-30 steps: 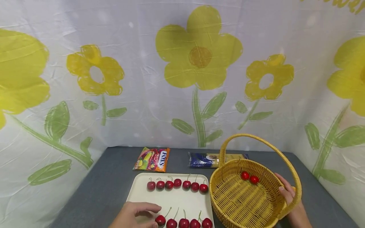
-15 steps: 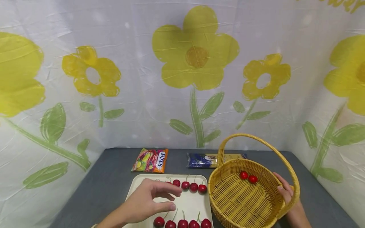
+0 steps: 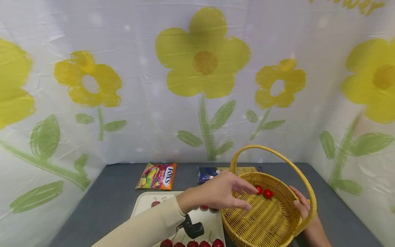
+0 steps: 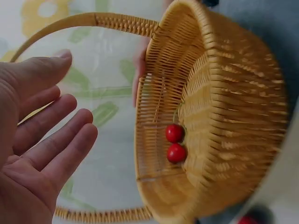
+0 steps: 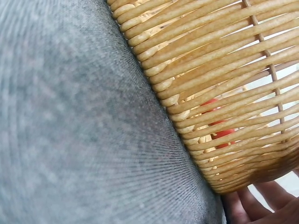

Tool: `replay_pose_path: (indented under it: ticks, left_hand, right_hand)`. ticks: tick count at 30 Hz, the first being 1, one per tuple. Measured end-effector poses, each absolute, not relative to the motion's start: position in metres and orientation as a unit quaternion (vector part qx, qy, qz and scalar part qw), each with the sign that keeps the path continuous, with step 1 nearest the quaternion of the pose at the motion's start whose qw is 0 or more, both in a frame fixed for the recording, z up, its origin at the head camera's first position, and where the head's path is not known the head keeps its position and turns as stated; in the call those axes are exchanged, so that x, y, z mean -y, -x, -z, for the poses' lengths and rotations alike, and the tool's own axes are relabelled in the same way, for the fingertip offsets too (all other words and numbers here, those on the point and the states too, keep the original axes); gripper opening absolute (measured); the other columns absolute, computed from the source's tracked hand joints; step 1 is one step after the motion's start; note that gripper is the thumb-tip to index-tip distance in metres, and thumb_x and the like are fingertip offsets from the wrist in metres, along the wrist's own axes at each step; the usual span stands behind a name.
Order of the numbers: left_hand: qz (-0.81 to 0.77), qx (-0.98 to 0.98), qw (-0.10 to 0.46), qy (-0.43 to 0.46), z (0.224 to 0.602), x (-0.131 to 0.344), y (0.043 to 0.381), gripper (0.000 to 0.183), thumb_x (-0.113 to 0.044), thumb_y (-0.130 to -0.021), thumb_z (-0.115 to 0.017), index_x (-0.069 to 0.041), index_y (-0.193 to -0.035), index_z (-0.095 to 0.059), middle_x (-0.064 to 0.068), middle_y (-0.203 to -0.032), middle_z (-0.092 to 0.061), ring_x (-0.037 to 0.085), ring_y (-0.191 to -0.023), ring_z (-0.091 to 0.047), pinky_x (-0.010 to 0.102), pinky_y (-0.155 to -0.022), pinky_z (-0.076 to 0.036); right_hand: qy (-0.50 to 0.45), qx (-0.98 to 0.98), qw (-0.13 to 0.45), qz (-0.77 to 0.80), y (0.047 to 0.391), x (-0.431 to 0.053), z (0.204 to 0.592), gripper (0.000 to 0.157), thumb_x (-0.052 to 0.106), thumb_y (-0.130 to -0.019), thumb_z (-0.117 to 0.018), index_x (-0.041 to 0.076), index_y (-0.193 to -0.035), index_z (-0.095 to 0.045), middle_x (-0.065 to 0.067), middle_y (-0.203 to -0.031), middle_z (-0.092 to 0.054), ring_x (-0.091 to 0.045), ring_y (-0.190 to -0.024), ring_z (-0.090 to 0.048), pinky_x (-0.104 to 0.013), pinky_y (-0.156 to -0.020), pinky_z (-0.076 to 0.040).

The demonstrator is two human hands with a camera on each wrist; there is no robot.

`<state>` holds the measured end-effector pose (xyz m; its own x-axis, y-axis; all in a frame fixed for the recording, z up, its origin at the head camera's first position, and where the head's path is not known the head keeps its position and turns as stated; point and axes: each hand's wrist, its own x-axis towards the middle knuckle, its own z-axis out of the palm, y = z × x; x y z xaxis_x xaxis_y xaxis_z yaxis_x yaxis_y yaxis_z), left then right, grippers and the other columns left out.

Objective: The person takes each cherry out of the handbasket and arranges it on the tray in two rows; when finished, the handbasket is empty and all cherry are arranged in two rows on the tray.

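Observation:
A yellow wicker basket (image 3: 259,223) with an arched handle stands on the right side of the table. Two bright red cherries (image 3: 267,194) lie together inside it by the far wall. My left hand (image 3: 226,192) hovers over the basket's left part, fingers spread and relaxed, holding nothing; the left wrist view confirms its bare palm (image 4: 28,186). My right hand (image 3: 308,214) grips the basket's right rim, thumb over the edge and fingers outside. Left of the basket, a cream tray (image 3: 213,223) bears dark red cherries (image 3: 192,244) in two rows, the far row mostly hidden by my left arm.
A colourful Fox's candy bag (image 3: 156,176) lies behind the tray. A blue and gold packet (image 3: 206,174) lies behind the basket, partly covered by my left hand. A white cloth with yellow flowers (image 3: 205,63) hangs behind the grey table (image 3: 102,206).
My left hand has left the front cherry row, rising and moving right across the tray to above the basket. The right hand stays at the rim. The head view has shifted slightly.

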<state>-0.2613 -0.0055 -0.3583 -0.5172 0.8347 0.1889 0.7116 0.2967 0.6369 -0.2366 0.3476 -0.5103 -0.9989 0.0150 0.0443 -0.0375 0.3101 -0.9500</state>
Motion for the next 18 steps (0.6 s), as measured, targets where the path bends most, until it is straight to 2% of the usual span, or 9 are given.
replay_pose_path:
  ticks: [4, 9, 12, 15, 18]
  left_hand:
    - [-0.262, -0.815, 0.083, -0.511, 0.355, -0.032, 0.277, 0.045, -0.032, -0.100, -0.084, -0.020, -0.143, -0.074, -0.011, -0.135, -0.077, -0.005, -0.112, -0.073, 0.009, -0.095, -0.054]
    - [-0.147, -0.823, 0.040, -0.548, 0.356, -0.070, 0.294, 0.045, -0.034, -0.103, -0.080, -0.021, -0.145, -0.073, -0.013, -0.135, -0.077, -0.009, -0.097, -0.070, 0.006, -0.088, -0.051]
    - [-0.075, -0.832, 0.029, -0.549, 0.360, -0.088, 0.302, 0.046, -0.035, -0.104, -0.078, -0.024, -0.148, -0.070, -0.015, -0.138, -0.075, -0.005, -0.104, -0.066, 0.009, -0.096, -0.048]
    - [-0.029, -0.852, 0.047, -0.520, 0.366, -0.102, 0.310, 0.045, -0.036, -0.105, -0.076, -0.030, -0.149, -0.069, -0.017, -0.140, -0.071, 0.001, -0.121, -0.061, 0.014, -0.102, -0.048]
    - [-0.014, -0.870, 0.074, -0.487, 0.376, -0.113, 0.320, 0.041, -0.032, -0.106, -0.075, -0.031, -0.147, -0.071, -0.015, -0.137, -0.071, 0.002, -0.122, -0.061, 0.013, -0.094, -0.052]
  right_hand:
    - [-0.005, 0.820, 0.021, -0.572, 0.235, -0.348, 0.512, 0.062, 0.042, -0.122, -0.028, 0.013, -0.176, -0.021, -0.027, -0.161, -0.030, 0.016, -0.114, -0.051, -0.016, -0.089, -0.056]
    - [-0.003, 0.810, 0.005, -0.586, 0.236, -0.348, 0.510, 0.062, 0.043, -0.122, -0.027, 0.015, -0.177, -0.019, -0.023, -0.168, -0.031, 0.015, -0.116, -0.057, -0.019, -0.090, -0.058]
    - [-0.005, 0.813, 0.001, -0.582, 0.235, -0.349, 0.509, 0.063, 0.044, -0.121, -0.027, 0.016, -0.177, -0.018, -0.022, -0.170, -0.032, 0.017, -0.116, -0.055, -0.018, -0.090, -0.057]
    - [-0.009, 0.818, 0.003, -0.575, 0.234, -0.349, 0.508, 0.063, 0.045, -0.121, -0.027, 0.016, -0.177, -0.018, -0.022, -0.171, -0.031, 0.019, -0.116, -0.052, -0.017, -0.090, -0.055]
    - [-0.010, 0.825, 0.007, -0.564, 0.234, -0.348, 0.507, 0.064, 0.046, -0.121, -0.027, 0.015, -0.177, -0.019, -0.023, -0.172, -0.031, 0.022, -0.116, -0.049, -0.014, -0.091, -0.053]
